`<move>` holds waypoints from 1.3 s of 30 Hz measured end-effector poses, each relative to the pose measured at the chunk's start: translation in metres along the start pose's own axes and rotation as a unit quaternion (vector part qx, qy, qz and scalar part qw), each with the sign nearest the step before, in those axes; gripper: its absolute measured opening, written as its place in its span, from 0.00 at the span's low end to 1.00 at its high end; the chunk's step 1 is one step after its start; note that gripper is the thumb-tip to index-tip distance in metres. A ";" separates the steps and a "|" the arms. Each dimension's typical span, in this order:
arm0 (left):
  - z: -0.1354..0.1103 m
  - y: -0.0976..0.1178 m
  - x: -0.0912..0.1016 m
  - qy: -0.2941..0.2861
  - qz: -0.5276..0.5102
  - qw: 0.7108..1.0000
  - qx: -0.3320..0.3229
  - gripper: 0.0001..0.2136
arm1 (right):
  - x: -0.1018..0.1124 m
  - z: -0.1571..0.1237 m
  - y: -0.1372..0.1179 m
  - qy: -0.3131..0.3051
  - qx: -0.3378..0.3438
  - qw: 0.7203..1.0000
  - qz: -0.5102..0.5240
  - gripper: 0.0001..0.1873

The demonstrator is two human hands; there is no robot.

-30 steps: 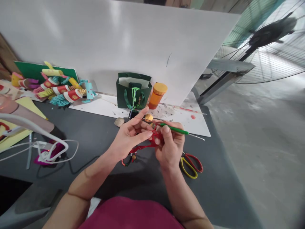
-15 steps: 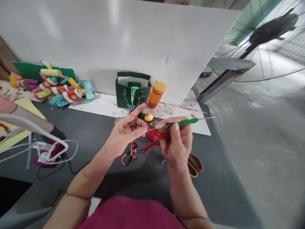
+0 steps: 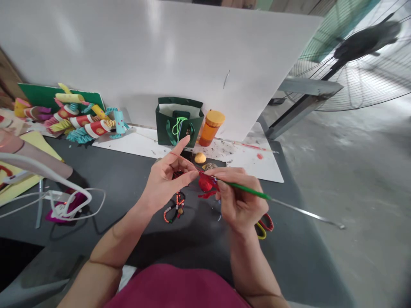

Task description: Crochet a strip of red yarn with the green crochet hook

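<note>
A crochet hook (image 3: 252,190) with a green handle and thin metal ends is gripped in my right hand (image 3: 242,203), slanting down to the right. My left hand (image 3: 165,182) pinches red yarn work (image 3: 212,179) between thumb and a finger, its index finger raised with a red strand running over it. The hook's near-left tip meets the yarn work close to my left fingertips; the exact contact is too small to tell. Behind the work shows a red yarn ball (image 3: 204,185). A beaded string (image 3: 173,214) lies on the dark table below my left hand.
A dark green paper bag (image 3: 163,128) and an orange jar (image 3: 210,130) stand against the white board (image 3: 192,51). Red and yellow loops (image 3: 265,224) lie by my right wrist. Paper-cup crafts (image 3: 86,122) and white cables (image 3: 86,194) are at left, a fan (image 3: 366,45) at right.
My right hand has turned and shifted slightly, so the hook's outer end now points down and right and reaches farther out. My left hand has barely moved.
</note>
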State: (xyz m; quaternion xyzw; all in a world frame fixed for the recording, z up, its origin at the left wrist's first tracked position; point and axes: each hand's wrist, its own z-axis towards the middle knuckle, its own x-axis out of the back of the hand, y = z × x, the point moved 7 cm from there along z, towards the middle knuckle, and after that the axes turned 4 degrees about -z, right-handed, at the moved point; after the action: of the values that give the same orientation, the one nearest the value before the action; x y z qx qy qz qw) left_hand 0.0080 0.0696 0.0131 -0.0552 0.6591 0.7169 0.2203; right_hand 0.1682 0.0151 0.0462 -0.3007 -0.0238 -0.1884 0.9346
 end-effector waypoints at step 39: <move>-0.001 -0.021 -0.010 -0.012 -0.166 0.985 0.049 0.34 | -0.023 -0.014 0.022 0.094 -0.163 0.968 0.165 0.06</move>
State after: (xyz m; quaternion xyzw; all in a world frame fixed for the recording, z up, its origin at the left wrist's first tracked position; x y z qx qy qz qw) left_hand 0.0245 0.0665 -0.0031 -0.1443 0.6727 0.6375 0.3468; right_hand 0.1544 0.0314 0.0188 -0.4294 0.1454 -0.0600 0.8893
